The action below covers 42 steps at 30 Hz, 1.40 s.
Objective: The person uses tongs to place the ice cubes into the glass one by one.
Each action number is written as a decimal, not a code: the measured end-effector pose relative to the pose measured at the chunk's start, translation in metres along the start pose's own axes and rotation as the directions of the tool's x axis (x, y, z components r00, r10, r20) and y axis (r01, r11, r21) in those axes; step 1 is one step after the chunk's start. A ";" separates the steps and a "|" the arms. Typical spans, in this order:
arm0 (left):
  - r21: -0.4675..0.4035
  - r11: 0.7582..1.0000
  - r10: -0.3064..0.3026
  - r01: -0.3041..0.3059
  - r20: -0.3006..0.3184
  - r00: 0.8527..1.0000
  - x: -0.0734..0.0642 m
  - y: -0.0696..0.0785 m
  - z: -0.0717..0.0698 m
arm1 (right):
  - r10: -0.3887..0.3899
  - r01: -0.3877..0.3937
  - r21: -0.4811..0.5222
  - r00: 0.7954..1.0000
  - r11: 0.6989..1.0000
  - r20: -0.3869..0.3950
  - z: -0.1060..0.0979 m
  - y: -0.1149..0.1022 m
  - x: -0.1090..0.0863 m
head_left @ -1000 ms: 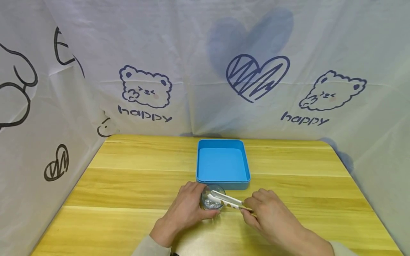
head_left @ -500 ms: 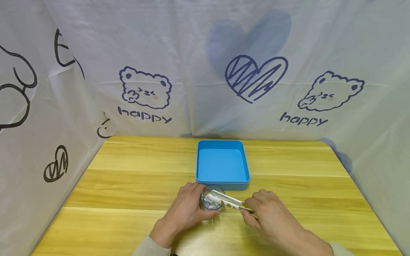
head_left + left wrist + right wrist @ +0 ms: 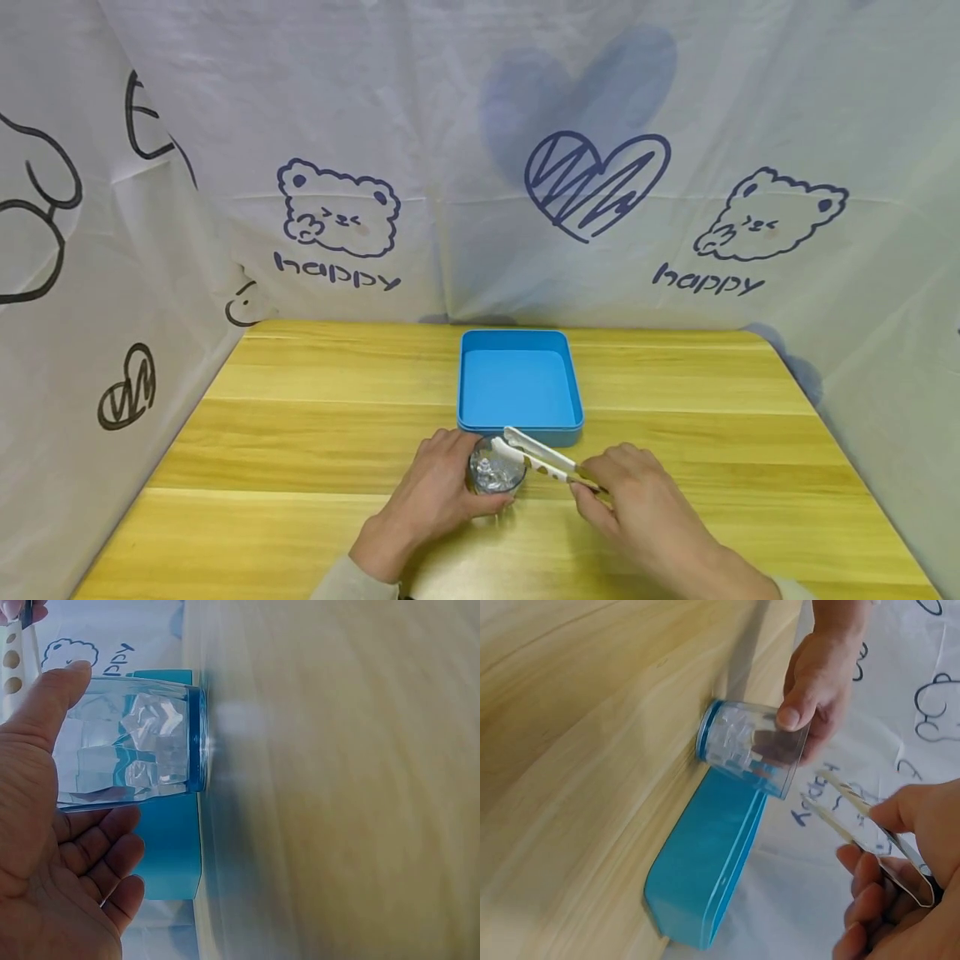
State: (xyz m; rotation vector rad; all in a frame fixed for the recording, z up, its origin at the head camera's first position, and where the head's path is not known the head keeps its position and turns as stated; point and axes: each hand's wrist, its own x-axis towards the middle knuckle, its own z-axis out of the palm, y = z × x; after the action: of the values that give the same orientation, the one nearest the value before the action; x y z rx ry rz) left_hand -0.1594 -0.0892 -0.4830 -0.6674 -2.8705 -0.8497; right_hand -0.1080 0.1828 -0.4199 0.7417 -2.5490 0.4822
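Note:
My left hand (image 3: 429, 487) holds a clear drinking glass (image 3: 197, 742) with a bluish base, upright on the table, thumb on the near side. Several clear pieces like ice cubes (image 3: 154, 724) lie in its lower part. Between thumb and fingers, my right hand (image 3: 637, 500) grips small tongs (image 3: 832, 819) with white arms, brown spots and metal handles. Their two tips stand apart above the glass rim, and nothing shows between them in the right wrist view.
An open blue square box (image 3: 517, 387) stands just behind the glass on the wood-grain table (image 3: 315, 450). White cloth (image 3: 450, 108) with drawn bears and hearts hangs along the back and both sides.
The tongs have come up out of the glass, their tips spreading apart, and the right hand has shifted slightly right. The left hand and glass stay in place.

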 end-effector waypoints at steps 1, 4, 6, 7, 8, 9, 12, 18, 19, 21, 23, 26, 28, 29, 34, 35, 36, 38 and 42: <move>-0.002 1.000 -0.002 0.002 0.003 1.000 0.000 0.000 -0.001 | 0.035 -0.035 0.005 0.999 0.999 -0.004 -0.001 0.001 0.000; -0.008 1.000 -0.010 0.010 0.010 1.000 0.000 0.001 -0.002 | 0.108 -0.107 0.016 0.991 0.994 -0.073 -0.002 0.009 0.002; -0.013 1.000 -0.014 0.014 0.014 1.000 0.000 0.001 -0.003 | 0.168 -0.167 0.021 0.978 0.986 -0.122 -0.002 0.020 0.004; -0.015 1.000 -0.016 0.016 0.016 1.000 0.000 0.002 -0.004 | 0.200 -0.199 0.024 0.969 0.980 -0.144 -0.002 0.027 0.005; -0.018 1.000 -0.018 0.018 0.018 1.000 0.000 0.002 -0.004 | 0.231 -0.230 0.027 0.959 0.973 -0.164 -0.001 0.036 0.006; -0.020 1.000 -0.019 0.019 0.021 1.000 0.001 0.002 -0.005 | 0.266 -0.265 0.026 0.948 0.964 -0.175 -0.001 0.045 0.005; -0.026 0.999 -0.023 0.024 0.029 0.999 0.001 0.003 -0.005 | 0.357 -0.361 0.011 0.917 0.933 -0.181 0.001 0.076 0.003; -0.024 0.999 -0.023 0.024 0.029 0.999 0.000 0.003 -0.006 | 0.416 -0.438 -0.086 0.888 0.895 -0.195 0.009 0.134 -0.009; -0.023 0.999 -0.023 0.024 0.030 0.999 0.000 0.003 -0.006 | 0.426 -0.451 -0.107 0.884 0.886 -0.193 0.010 0.141 -0.011; -0.023 0.999 -0.027 0.027 0.035 0.999 0.000 0.003 -0.006 | 0.448 -0.474 -0.143 0.875 0.869 -0.181 0.011 0.153 -0.014; -0.024 0.999 -0.031 0.032 0.041 0.999 0.000 0.003 -0.005 | 0.469 -0.494 -0.173 0.868 0.852 -0.166 0.012 0.160 -0.017; -0.023 0.999 -0.033 0.034 0.042 0.999 0.000 0.004 -0.005 | 0.497 -0.515 -0.196 0.857 0.834 -0.138 0.014 0.165 -0.021; -0.020 0.999 -0.032 0.033 0.040 0.999 0.000 0.004 -0.005 | 0.508 -0.523 -0.207 0.852 0.827 -0.125 0.014 0.166 -0.022; -0.020 0.999 -0.032 0.032 0.040 0.999 0.000 0.004 -0.005 | 0.512 -0.525 -0.212 0.851 0.824 -0.116 0.014 0.166 -0.023; -0.026 0.999 -0.034 0.035 0.042 0.999 -0.001 0.004 -0.006 | 0.569 -0.552 -0.237 0.822 0.799 0.005 0.013 0.168 -0.022; -0.025 0.999 -0.032 0.033 0.041 0.999 -0.001 0.004 -0.006 | 0.589 -0.562 -0.245 0.807 0.790 0.046 0.012 0.168 -0.022; -0.024 0.999 -0.031 0.032 0.039 0.999 -0.001 0.004 -0.006 | 0.607 -0.573 -0.252 0.790 0.780 0.084 0.012 0.168 -0.021; -0.024 0.999 -0.028 0.029 0.036 0.999 -0.001 0.004 -0.005 | 0.639 -0.592 -0.268 0.755 0.760 0.145 0.011 0.169 -0.021; -0.024 0.999 -0.030 0.031 0.034 0.999 -0.001 0.003 -0.005 | 0.677 -0.618 -0.283 0.703 0.733 0.219 0.011 0.170 -0.019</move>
State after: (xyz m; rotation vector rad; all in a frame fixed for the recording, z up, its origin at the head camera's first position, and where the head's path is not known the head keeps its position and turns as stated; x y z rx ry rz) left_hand -0.1570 -0.0901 -0.4773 -0.6484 -2.9115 -0.8876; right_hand -0.1940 0.3217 -0.4733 -0.2248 -3.0702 0.3365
